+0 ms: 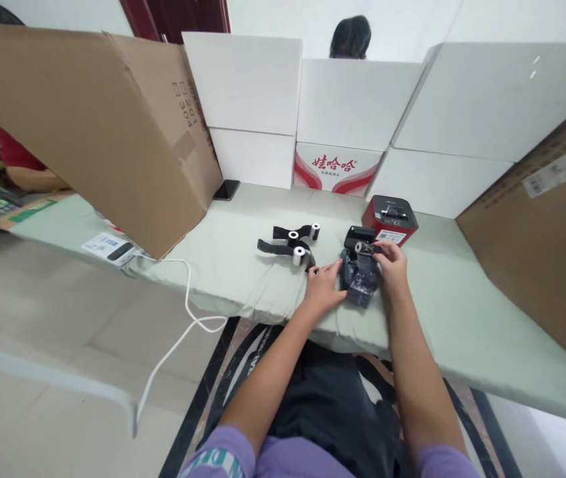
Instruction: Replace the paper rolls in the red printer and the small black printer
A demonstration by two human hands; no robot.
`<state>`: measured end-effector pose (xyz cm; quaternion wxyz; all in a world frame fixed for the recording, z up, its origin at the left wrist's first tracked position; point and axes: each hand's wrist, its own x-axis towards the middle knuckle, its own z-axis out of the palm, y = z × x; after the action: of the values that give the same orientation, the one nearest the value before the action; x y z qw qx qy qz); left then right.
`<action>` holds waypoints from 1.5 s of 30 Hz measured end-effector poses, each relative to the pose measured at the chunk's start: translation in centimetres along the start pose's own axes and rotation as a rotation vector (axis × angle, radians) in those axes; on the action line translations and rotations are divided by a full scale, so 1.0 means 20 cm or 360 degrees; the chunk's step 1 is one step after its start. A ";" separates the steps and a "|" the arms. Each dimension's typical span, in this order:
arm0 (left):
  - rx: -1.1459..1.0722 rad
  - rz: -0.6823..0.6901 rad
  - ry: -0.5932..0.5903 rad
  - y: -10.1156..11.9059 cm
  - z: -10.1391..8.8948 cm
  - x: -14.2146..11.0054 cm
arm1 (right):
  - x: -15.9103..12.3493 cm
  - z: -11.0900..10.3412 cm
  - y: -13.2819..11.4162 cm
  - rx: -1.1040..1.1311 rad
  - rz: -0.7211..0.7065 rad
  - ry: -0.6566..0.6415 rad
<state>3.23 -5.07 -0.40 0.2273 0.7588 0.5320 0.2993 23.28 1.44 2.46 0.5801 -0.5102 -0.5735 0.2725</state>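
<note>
A small black device (347, 269), its lid (360, 236) standing up at the back, lies near the front edge of the cloth-covered table. My left hand (323, 289) grips its left side with the thumb and fingers. Above the device, my right hand (391, 260) pinches a small dark roll with a pale core (361, 247). Clear, shiny film (363, 282) hangs over the device's front right part. Left of it lie several white-cored rolls (299, 255) with black strips (276, 247) partly unwound.
A red and black box (391, 219) stands just behind my right hand. White cartons (253, 83) line the back, and brown cardboard (163, 133) walls both sides. A phone (226, 190), a white power bank (108, 248) and a white cable (188, 292) are at the left.
</note>
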 end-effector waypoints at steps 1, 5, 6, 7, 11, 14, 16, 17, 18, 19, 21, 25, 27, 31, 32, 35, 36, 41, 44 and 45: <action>0.0004 -0.0001 -0.0005 0.00 0.00 0.00 | 0.01 0.00 0.02 -0.0079 -0.0012 0.0018; 0.0031 -0.0007 -0.0012 0.00 0.00 0.00 | 0.01 0.02 0.05 -0.0287 -0.0032 -0.0009; 0.0038 -0.0010 -0.0017 0.01 -0.01 0.00 | 0.01 0.02 0.05 -0.0294 -0.0029 -0.0037; 0.0044 -0.0015 -0.0023 0.01 -0.01 -0.01 | 0.01 0.03 0.05 -0.0306 -0.0027 -0.0065; 0.0044 -0.0037 -0.0029 0.03 -0.02 -0.01 | 0.00 0.04 0.05 -0.0446 -0.0041 -0.0094; 0.0053 -0.0047 -0.0045 0.03 -0.02 -0.01 | -0.01 0.04 0.06 -0.0580 -0.0118 -0.0164; 0.0058 -0.0040 -0.0053 0.02 -0.02 0.00 | -0.01 0.04 0.06 -0.0644 -0.0172 -0.0208; 0.0059 -0.0029 -0.0053 0.02 -0.02 0.00 | -0.01 0.05 0.06 -0.0666 -0.0186 -0.0179; 0.0062 -0.0015 -0.0051 0.01 -0.02 0.00 | 0.00 0.06 0.07 -0.0676 -0.0191 -0.0111; 0.0066 -0.0002 -0.0046 0.01 -0.02 -0.01 | 0.00 0.07 0.07 -0.0659 -0.0180 -0.0023; 0.0086 0.0047 -0.0030 0.02 -0.03 -0.01 | 0.02 0.08 0.09 -0.0502 -0.0100 0.0107; 0.0185 0.0245 -0.0034 0.04 -0.06 -0.03 | 0.05 0.11 0.12 0.0018 0.0144 0.0027; 0.0222 0.0333 -0.0066 0.04 -0.07 -0.04 | 0.05 0.10 0.11 0.0129 0.0215 -0.0007; 0.0232 0.0500 -0.0092 0.06 -0.06 -0.06 | 0.02 0.07 0.07 0.0121 0.0242 -0.0148; 0.0240 0.0533 -0.0092 0.06 -0.06 -0.06 | 0.01 0.06 0.06 0.0099 0.0230 -0.0198; 0.0254 0.0622 -0.0067 0.06 -0.03 -0.06 | -0.02 0.05 0.06 0.0090 0.0240 -0.0253; 0.0251 0.0646 -0.0046 0.06 -0.03 -0.06 | -0.03 0.04 0.06 0.0128 0.0279 -0.0241; 0.0291 0.0451 0.0155 0.05 0.00 -0.04 | -0.04 0.03 0.09 0.0357 0.0550 -0.0171; 0.0311 0.0286 0.0149 0.04 0.01 -0.03 | -0.04 0.02 0.09 0.0399 0.0564 -0.0208; 0.0312 0.0256 0.0131 0.04 0.02 -0.02 | -0.05 0.02 0.09 0.0400 0.0563 -0.0224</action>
<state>3.95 -5.82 -0.15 0.1053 0.8046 0.5051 0.2939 23.22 1.29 0.43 0.5409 -0.5064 -0.4757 0.4740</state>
